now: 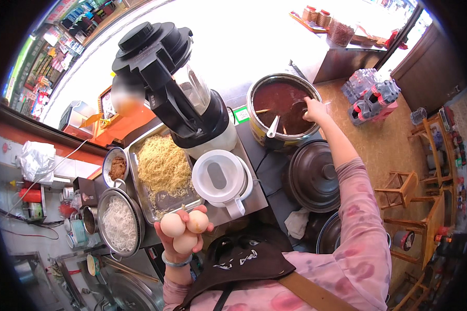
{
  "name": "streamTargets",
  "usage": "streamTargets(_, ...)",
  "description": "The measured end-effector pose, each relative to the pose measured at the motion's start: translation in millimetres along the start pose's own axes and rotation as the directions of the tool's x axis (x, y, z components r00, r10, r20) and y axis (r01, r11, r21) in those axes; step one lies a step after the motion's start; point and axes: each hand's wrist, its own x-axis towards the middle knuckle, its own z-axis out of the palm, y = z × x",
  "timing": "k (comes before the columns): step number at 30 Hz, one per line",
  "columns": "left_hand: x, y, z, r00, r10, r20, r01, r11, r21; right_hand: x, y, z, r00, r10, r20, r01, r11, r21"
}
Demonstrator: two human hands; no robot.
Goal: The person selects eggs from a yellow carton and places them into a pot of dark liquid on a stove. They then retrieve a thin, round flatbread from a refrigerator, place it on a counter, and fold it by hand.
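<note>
Several eggs [185,241] rest in my left hand [179,237], which is cupped around them in front of my dark apron, just below a metal tray [196,203] of yellow noodles [163,163]. My right arm reaches out to a large round pot [252,116] of dark red-brown liquid [274,97]. Over the pot's right side is my right hand [315,110], its fingers bent above the liquid; whether they pinch something is not clear. A white ladle or spoon handle [273,126] leans on the near rim of the pot.
Left of the pot stand a black blender [202,116] and a white lidded pitcher [218,177]. A brown lidded clay pot [315,175] sits below it. White noodles [120,221] fill a metal colander at left. Shrink-wrapped bottles [373,97] and wooden stools [399,188] stand on the right.
</note>
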Motion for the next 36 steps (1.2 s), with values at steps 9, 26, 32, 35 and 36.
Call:
streamTargets(9, 24.7, 3.8, 26.5, 0.99, -0.131, -0.052, 0.129, 0.991, -0.031, 37.2, 51.9, 28.9, 0.951, 0.088, 0.297, -0.298, 0.52, 0.801)
streamTargets(26, 275.6, -39.8, 80.9, 0.929, -0.365, -0.068, 0.234, 0.433, 0.871, -54.6, 8.8, -66.5, 0.906, 0.113, -0.407, 0.111, 0.867, 0.486)
streamTargets(32, 361.5, -125.5, 34.3, 0.944, -0.32, -0.073, -0.141, -0.595, 0.791, -162.5, -10.2, -91.1, 0.794, 0.261, -0.549, 0.213, 0.726, 0.654)
streamTargets(35, 370.4, -159.2, 30.0, 0.937, -0.304, -0.175, -0.122, -0.751, 0.649, -214.8, -16.2, -81.0, 0.817, 0.313, -0.484, 0.182, 0.657, 0.732)
streamTargets(36, 376.9, -168.1, 19.0, 0.945, -0.276, -0.176, -0.116, -0.785, 0.608, -229.9, -19.6, -79.6, 0.837, 0.312, -0.449, 0.161, 0.643, 0.749)
